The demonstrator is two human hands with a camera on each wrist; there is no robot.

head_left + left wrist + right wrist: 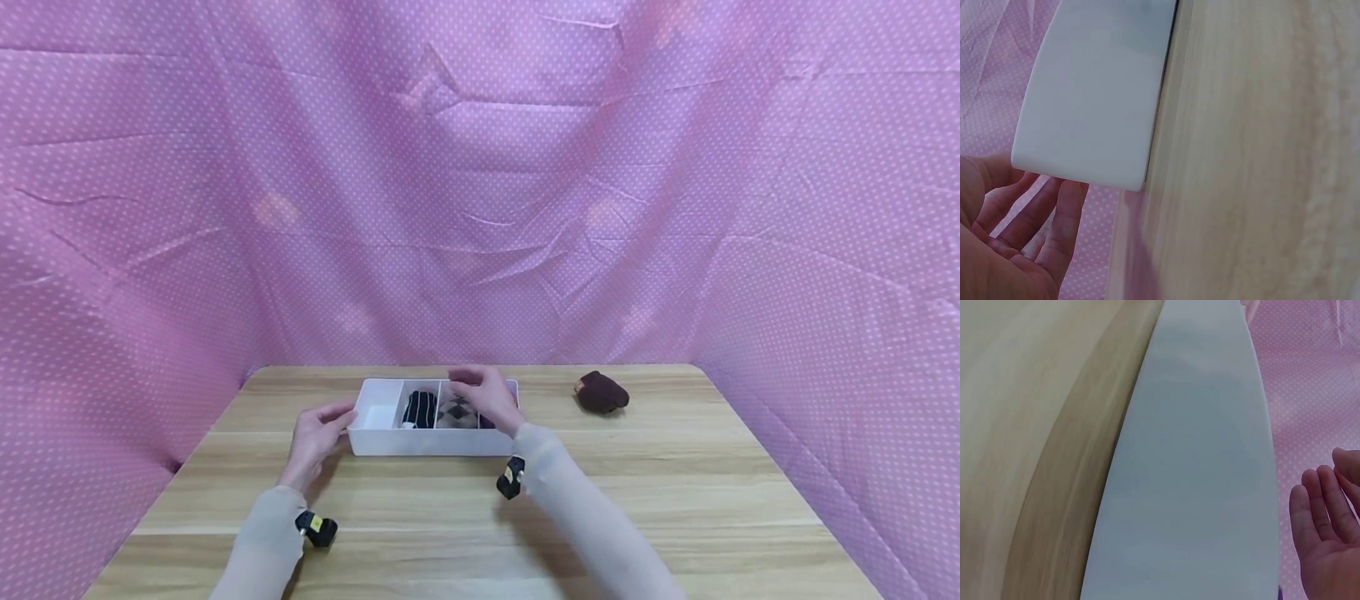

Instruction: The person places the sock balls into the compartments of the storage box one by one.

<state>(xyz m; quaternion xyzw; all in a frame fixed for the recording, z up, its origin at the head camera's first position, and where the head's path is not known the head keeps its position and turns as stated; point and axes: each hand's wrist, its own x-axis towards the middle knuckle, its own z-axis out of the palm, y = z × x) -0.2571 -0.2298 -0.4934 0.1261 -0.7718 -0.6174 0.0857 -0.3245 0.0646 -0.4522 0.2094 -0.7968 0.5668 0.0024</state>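
A white divided box (431,442) sits on the table. My left hand (315,437) is at its left end, and in the left wrist view the fingers (1067,219) touch the end wall. Over the right part of the box hovers my right hand (487,396), with nothing in it. Its fingers (1313,506) are extended and lightly bent in the right wrist view. In the box's compartments lie a black rolled sock (422,408) with white stripes, a brown argyle one (456,414) and a purple piece (486,422), partly hidden by the right hand. The leftmost compartment shows its white floor.
A dark brown balled-up sock (602,392) lies on the wooden table (420,517), to the right of the box. Pink dotted cloth (480,208) hangs behind the table and along both sides. A small black camera is strapped at each wrist.
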